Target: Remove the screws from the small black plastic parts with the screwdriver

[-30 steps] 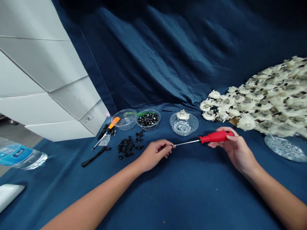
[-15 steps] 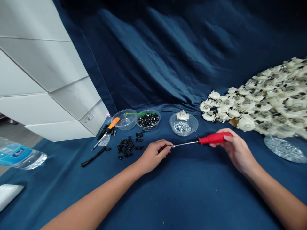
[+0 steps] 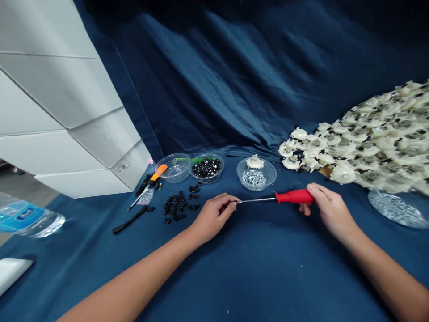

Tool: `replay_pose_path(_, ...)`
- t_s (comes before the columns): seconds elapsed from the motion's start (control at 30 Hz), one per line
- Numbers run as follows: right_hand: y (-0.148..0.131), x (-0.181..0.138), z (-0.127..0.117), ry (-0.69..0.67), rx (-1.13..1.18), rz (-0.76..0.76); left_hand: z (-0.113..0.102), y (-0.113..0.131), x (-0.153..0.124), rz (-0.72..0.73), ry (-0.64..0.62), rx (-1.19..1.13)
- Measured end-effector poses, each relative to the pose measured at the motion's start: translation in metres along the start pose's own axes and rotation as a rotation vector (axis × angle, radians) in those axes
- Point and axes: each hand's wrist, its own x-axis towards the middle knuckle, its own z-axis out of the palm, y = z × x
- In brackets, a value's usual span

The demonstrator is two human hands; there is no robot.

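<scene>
Blue-cloth surface (image 3: 254, 268). Right grip (image 3: 326, 208) closed on screwdriver (image 3: 293, 197) handle; left grip (image 3: 212, 217) pinches its tip. Bowl (image 3: 256, 188) just beyond both grips; parts pile (image 3: 375, 143) past right grip, untouched.

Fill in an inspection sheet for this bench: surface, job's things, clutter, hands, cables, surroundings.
Surface: wrinkled blue cloth covers the table and rises behind it.
Job's things: red screwdriver lies about level between the hands; tub of screws sits just behind it.
Clutter: tub of black parts, loose black parts, empty tub, orange screwdriver, pile of white parts, water bottle.
Hands: left hand pinches the shaft tip; right hand grips the handle.
Cables: nothing seen.
Surroundings: white boxes stacked at left.
</scene>
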Motion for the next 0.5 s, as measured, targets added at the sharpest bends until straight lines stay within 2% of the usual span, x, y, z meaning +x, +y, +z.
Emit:
replay_pose_path(0.2,0.0010,-0.0001,0.0002,0.042,0.032,-0.057,0.0009,0.0020,-0.0005,0.020,0.028,0.053)
replay_pose_path(0.37,-0.0025,-0.0015,-0.0008,0.010,-0.051,-0.027,0.0010,0.0064,-0.0008,0.044,0.053,0.103)
replay_pose_path(0.5,-0.0021,-0.0007,0.0013,0.034,-0.005,-0.056,0.0015,0.0068,-0.0013,0.065,0.058,0.132)
